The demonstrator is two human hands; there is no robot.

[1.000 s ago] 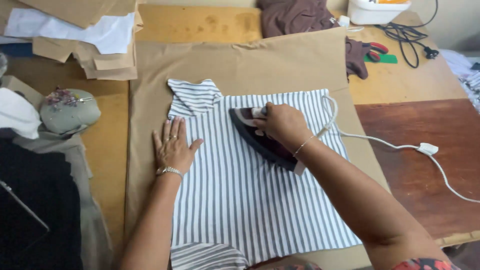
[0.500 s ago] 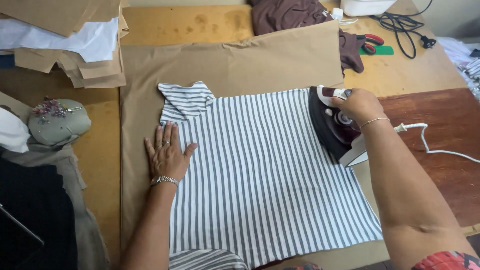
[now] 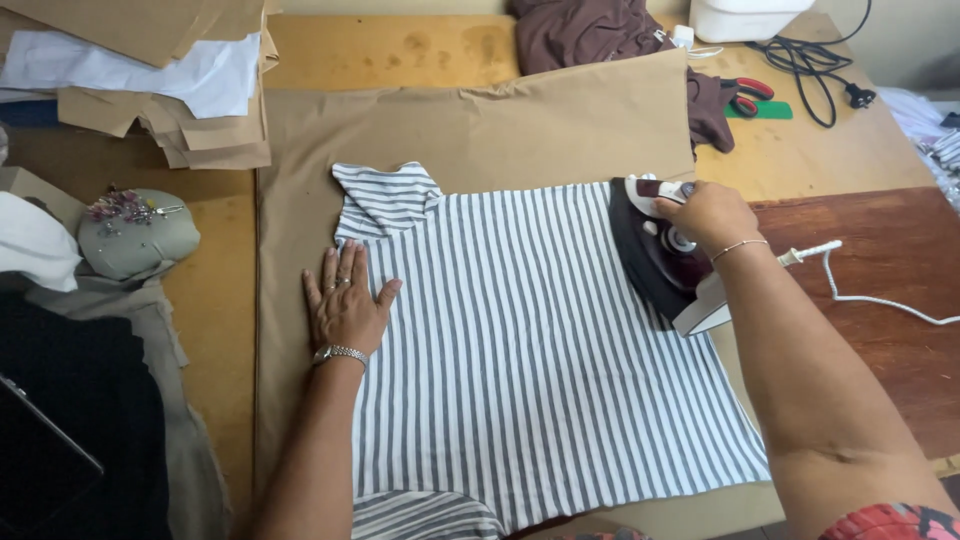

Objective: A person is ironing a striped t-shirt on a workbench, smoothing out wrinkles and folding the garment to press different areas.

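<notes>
At the far left lies one stack of tan paper pattern pieces with one white sheet among them. Nearer, at the left edge, sits one grey-green pincushion stuck with pins, beside a white cloth and dark fabric. One large brown paper sheet covers the middle of the wooden tabletop, and on it lies one grey-and-white striped garment, spread flat, its collar end folded up at the far left corner. The left hand rests palm down on the garment's left edge, its grip spread flat with fingers apart; one watch is on the wrist. At the garment's far right edge the right hand has its grip closed around the handle of one dark red iron, which stands on the stripes. One white cord trails right over a darker board. Far right lie one brown cloth, one pair of red-handled scissors and one black cable.
</notes>
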